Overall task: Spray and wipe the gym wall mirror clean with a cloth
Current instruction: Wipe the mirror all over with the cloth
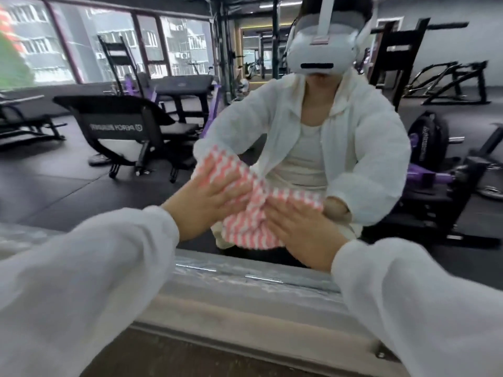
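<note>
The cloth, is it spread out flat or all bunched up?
Bunched up. The cloth shows folds and a lump between the left hand and right hand, whose flat fingers press it against the mirror.

One cloth [253,210], one mirror [81,172], two hands — left hand [206,200], right hand [299,227]

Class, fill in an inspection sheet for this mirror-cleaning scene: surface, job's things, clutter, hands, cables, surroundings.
Surface: wall mirror, low section near its metal bottom frame.
Job's things: pink-and-white cloth flat against the glass; spray bottle not seen.
Clutter: nothing seen.
Hands: left hand and right hand press the cloth with straight fingers.
Cables: nothing seen.
Surroundings: reflected black gym bench, windows, dark floor.
</note>
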`<state>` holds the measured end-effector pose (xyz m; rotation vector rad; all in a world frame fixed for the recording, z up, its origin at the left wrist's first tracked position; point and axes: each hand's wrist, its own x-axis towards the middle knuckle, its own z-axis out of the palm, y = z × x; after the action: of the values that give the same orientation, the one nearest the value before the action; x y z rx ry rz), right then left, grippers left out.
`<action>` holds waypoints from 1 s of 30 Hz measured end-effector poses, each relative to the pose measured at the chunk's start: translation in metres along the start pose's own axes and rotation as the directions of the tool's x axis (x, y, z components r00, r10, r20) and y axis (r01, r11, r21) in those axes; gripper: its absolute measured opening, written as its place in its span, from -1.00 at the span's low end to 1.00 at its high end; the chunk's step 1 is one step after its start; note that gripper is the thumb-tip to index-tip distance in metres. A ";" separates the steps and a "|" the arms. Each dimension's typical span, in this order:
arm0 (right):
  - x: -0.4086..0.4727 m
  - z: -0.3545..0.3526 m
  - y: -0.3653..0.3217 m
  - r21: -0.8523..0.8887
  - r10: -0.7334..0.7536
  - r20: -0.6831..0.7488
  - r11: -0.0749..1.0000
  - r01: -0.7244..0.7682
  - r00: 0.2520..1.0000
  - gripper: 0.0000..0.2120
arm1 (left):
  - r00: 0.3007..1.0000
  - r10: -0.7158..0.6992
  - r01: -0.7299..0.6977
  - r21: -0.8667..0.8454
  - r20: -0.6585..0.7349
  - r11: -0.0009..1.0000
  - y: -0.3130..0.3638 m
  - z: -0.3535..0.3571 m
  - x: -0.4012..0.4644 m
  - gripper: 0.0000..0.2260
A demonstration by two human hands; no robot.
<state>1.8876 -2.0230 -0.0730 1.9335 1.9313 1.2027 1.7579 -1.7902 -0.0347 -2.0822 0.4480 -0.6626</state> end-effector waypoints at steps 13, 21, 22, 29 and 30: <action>-0.017 0.064 -0.094 0.142 -0.241 0.510 0.970 0.196 0.825 -0.43 | 0.895 0.143 -0.086 -0.152 0.422 0.985 0.105 0.023 -0.048 -0.29; -0.096 0.063 -0.079 0.006 0.011 0.531 1.000 -0.017 0.847 -0.68 | 0.822 0.285 -0.129 -0.325 0.494 0.937 0.165 0.036 0.009 -0.34; -0.110 0.062 -0.077 -0.003 0.057 0.549 0.998 -0.066 0.834 -0.52 | 0.796 0.310 -0.118 -0.369 0.520 0.922 0.174 0.032 0.021 -0.38; -0.138 0.028 -0.053 -0.102 0.376 0.422 0.924 -0.369 0.825 -0.33 | 0.993 0.085 -0.060 -0.277 0.080 0.959 0.163 0.022 0.075 -0.49; -0.131 0.018 -0.043 -0.146 0.419 0.368 0.908 -0.393 0.830 -0.41 | 1.000 0.026 -0.027 -0.274 -0.008 0.961 0.150 0.022 0.079 -0.47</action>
<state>1.8859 -2.1262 -0.1664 2.4054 1.3048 0.8446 1.8240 -1.9006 -0.1475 -2.3305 0.5975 -0.6174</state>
